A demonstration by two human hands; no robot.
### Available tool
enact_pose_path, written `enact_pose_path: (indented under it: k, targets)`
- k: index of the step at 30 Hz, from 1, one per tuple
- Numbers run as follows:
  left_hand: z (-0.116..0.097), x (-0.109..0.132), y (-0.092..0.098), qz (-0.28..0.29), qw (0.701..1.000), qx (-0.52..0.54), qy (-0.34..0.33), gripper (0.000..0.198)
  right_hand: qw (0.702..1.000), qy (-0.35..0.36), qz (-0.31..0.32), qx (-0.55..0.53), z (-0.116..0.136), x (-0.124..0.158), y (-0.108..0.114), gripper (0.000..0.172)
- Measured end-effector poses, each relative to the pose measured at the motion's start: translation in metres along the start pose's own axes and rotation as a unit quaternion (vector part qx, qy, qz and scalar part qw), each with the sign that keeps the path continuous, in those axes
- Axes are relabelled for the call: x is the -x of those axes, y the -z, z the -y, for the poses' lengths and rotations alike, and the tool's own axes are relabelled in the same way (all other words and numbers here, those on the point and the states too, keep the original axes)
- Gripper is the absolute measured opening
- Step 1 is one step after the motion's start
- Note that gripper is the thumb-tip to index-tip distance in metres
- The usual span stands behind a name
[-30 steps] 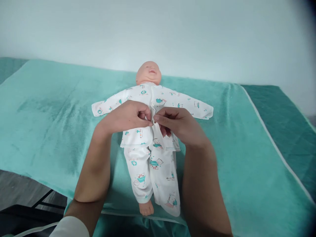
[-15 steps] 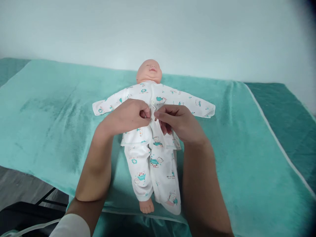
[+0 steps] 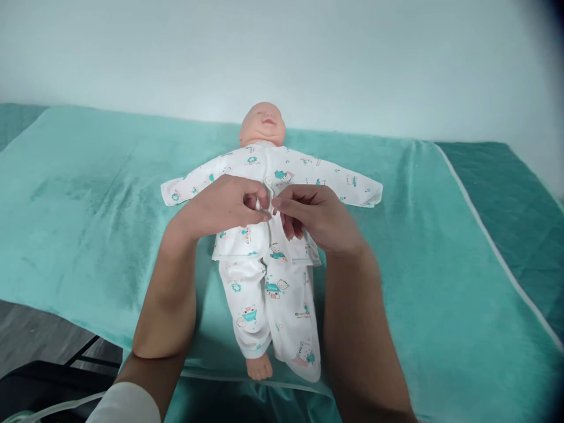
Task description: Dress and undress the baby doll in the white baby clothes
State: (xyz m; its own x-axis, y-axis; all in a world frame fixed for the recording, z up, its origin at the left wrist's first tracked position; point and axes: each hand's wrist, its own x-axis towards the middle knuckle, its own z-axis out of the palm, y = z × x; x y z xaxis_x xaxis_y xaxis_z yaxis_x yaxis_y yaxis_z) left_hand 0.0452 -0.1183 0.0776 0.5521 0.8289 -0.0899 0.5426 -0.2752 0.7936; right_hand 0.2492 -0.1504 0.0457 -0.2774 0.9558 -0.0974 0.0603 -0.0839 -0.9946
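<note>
Two bare hands meet over the chest of a baby doll (image 3: 262,123) that lies face up, head away from the viewer, in the middle of a teal blanket (image 3: 88,194). The doll wears a white shirt (image 3: 308,171) printed with small teal animals, arms spread to either side, and matching trousers (image 3: 282,305); one bare foot (image 3: 259,367) pokes out at the near end. The left hand (image 3: 222,207) pinches one edge of the shirt's front opening between thumb and forefinger, its other fingers curled under. The right hand (image 3: 319,218) pinches the opposite edge the same way, fingers narrow and tucked, so the fingertips of both hands touch at the centre line just below a small white fastener. The shirt looks thin, soft and limp, likely to bunch or slide over the smooth body, so the firm hemmed edges beside the fastener seem the best place to grip. The doll appears light and could shift if tugged. A white sleeve (image 3: 126,405) covers the left upper arm. A darker quilted cover (image 3: 520,205) shows to the right, and a pale wall (image 3: 352,59) behind.
</note>
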Motion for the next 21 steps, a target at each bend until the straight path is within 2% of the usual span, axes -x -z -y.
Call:
enact_pose_path:
  k: [5,12,18,21]
  targets:
    - [0.0003,-0.0001,0.0007,0.01,0.999,-0.042,-0.03,0.01,1.0,0.002,0.001,0.005,-0.0022,0.0,0.0008,0.041]
    - [0.0041,0.0034,-0.0007,-0.012,0.999,0.034,-0.018,0.012,1.0,0.016,-0.002,-0.007,-0.0038,-0.0004,0.0016,0.042]
    - [0.002,0.0041,-0.0011,-0.004,0.988,0.148,-0.039,0.018,0.997,0.063,-0.015,-0.041,-0.007,-0.001,0.0001,0.036]
    - [0.0037,0.0013,-0.0006,0.001,0.984,0.178,-0.03,0.023,0.997,0.063,-0.013,-0.038,-0.0061,-0.0004,-0.0019,0.036]
